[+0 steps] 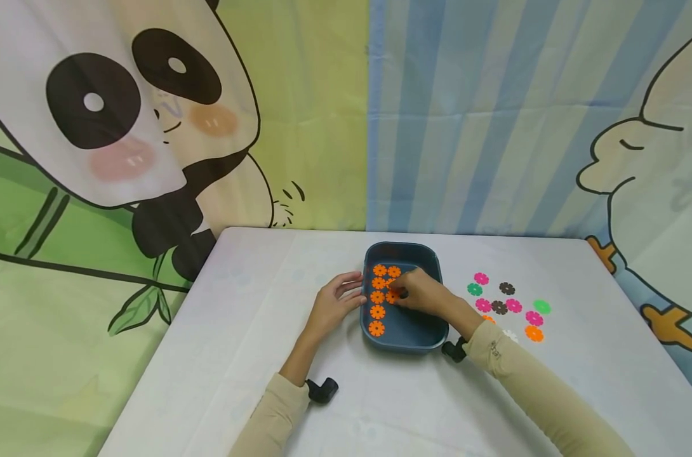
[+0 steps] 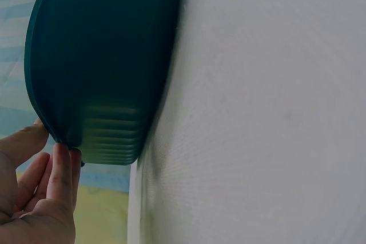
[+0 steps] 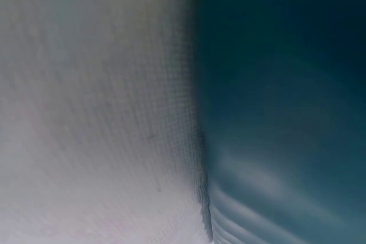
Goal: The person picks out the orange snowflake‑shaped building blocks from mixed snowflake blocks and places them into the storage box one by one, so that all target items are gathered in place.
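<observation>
A dark blue rectangular tray (image 1: 414, 333) stands on the table. Inside, along its left side, several orange notched plastic discs (image 1: 377, 328) lie in two columns, the left one longer. My right hand (image 1: 426, 293) reaches over the tray's right wall, thumb and fingertips pinching an orange disc (image 1: 392, 297) low in the right column; the fingers partly cover it. At the tray's left wall is my left hand (image 1: 337, 303), fingers fairly straight. In the left wrist view, its thumb and fingertips (image 2: 60, 164) touch the tray's rim. The right wrist view shows the tray's outer wall (image 3: 286, 141), no hand.
Right of the tray, loose discs lie scattered: pink (image 1: 513, 306), brown (image 1: 507, 289), green (image 1: 543, 307), orange (image 1: 534, 333) and white, some partly behind the right forearm. The white table (image 1: 254, 285) ends at a printed curtain (image 1: 317, 127) behind.
</observation>
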Demonstrator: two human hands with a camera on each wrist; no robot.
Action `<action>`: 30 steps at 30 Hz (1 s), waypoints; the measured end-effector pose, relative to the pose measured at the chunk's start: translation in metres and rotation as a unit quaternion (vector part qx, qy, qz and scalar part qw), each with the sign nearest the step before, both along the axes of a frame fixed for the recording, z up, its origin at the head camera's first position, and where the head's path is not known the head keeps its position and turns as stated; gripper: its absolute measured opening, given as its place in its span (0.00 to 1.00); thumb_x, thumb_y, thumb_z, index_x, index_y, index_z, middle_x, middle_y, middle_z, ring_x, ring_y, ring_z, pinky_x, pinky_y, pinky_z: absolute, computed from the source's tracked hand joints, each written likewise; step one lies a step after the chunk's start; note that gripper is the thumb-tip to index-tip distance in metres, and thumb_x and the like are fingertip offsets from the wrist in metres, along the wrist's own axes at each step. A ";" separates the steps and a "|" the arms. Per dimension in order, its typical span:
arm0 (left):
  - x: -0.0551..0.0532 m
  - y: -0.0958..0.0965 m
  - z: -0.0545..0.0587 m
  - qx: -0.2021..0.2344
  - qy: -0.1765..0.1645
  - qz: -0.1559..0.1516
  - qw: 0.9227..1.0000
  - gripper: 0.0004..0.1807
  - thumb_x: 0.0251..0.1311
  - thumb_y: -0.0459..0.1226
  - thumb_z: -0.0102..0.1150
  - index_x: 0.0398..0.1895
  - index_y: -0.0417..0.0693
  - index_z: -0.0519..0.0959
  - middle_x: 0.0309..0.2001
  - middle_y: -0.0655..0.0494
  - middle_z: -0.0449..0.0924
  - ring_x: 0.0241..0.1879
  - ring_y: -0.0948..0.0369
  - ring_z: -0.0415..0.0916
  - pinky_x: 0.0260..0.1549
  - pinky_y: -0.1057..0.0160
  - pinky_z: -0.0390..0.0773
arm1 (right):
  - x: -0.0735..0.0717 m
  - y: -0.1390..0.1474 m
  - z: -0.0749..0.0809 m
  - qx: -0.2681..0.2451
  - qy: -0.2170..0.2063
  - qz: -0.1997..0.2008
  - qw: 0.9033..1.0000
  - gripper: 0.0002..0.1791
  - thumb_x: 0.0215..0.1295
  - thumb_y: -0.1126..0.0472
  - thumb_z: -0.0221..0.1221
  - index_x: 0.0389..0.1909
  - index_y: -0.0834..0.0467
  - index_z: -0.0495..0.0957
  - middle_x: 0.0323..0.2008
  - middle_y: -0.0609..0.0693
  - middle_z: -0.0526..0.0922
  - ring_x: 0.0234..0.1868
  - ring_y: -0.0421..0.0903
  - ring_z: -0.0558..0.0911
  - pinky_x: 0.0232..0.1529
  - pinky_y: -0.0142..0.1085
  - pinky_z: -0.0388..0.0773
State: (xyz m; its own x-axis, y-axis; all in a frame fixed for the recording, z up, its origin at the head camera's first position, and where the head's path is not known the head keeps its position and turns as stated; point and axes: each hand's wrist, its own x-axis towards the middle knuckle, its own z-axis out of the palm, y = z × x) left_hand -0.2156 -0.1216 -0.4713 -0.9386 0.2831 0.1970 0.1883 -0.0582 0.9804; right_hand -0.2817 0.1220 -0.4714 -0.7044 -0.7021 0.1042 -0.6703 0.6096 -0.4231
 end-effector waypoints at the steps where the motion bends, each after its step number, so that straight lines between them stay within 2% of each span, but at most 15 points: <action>1: 0.000 0.000 0.000 0.000 0.000 0.000 1.000 0.30 0.59 0.23 0.62 0.64 0.25 0.65 0.64 0.26 0.64 0.64 0.36 0.64 0.58 0.59 0.76 | 0.000 0.000 0.000 0.001 0.002 0.001 1.000 0.17 0.55 0.64 0.71 0.45 0.66 0.84 0.40 0.55 0.87 0.39 0.44 0.85 0.41 0.33 0.85; 10: 0.000 -0.001 -0.001 0.000 -0.005 -0.003 1.000 0.30 0.58 0.23 0.63 0.64 0.25 0.65 0.64 0.27 0.64 0.64 0.37 0.65 0.59 0.54 0.75 | 0.002 0.000 -0.001 0.008 0.025 0.011 1.000 0.16 0.55 0.63 0.71 0.44 0.65 0.84 0.37 0.53 0.87 0.36 0.42 0.84 0.39 0.32 0.85; 17: -0.011 -0.001 -0.023 -0.006 -0.002 0.010 1.000 0.31 0.58 0.25 0.64 0.66 0.30 0.66 0.64 0.33 0.67 0.64 0.42 0.67 0.58 0.58 0.76 | 0.004 0.003 0.002 -0.012 0.034 -0.003 0.999 0.18 0.55 0.61 0.71 0.46 0.65 0.84 0.39 0.53 0.87 0.39 0.43 0.84 0.42 0.35 0.85; 20: -0.013 0.000 -0.028 -0.005 0.003 0.018 1.000 0.31 0.58 0.27 0.65 0.65 0.33 0.67 0.64 0.35 0.68 0.63 0.43 0.68 0.57 0.60 0.76 | 0.005 0.006 0.005 -0.040 0.033 -0.015 0.999 0.19 0.54 0.62 0.72 0.46 0.64 0.85 0.41 0.53 0.87 0.40 0.44 0.85 0.43 0.37 0.86; 24: -0.012 0.001 -0.028 -0.004 0.013 0.028 1.000 0.30 0.56 0.27 0.67 0.64 0.35 0.70 0.62 0.37 0.71 0.61 0.45 0.70 0.55 0.62 0.78 | 0.009 0.015 0.011 -0.092 0.027 -0.021 0.995 0.20 0.52 0.64 0.73 0.46 0.65 0.84 0.42 0.55 0.86 0.40 0.48 0.86 0.40 0.40 0.86; 30: -0.011 0.002 -0.027 -0.002 0.019 0.035 0.999 0.29 0.55 0.26 0.67 0.62 0.35 0.71 0.61 0.38 0.72 0.60 0.44 0.71 0.54 0.63 0.79 | 0.021 0.042 0.020 -0.138 0.052 -0.042 0.988 0.22 0.52 0.64 0.73 0.50 0.63 0.83 0.43 0.54 0.86 0.40 0.48 0.86 0.39 0.42 0.86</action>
